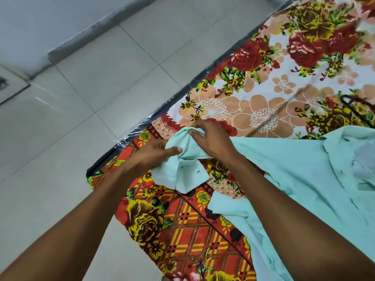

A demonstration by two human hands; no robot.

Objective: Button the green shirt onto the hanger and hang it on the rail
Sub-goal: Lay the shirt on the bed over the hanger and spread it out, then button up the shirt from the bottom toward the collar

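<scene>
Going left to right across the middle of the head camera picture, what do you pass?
Tiled floor → left hand → right hand → green shirt. All but the floor lie over the floral sheet.

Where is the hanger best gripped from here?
By the hook end, coming from above and from the right, judging by what shows: only that dark loop and a bit of arm lie bare on the sheet; the rest runs under the shirt, which both hands hold.
</scene>
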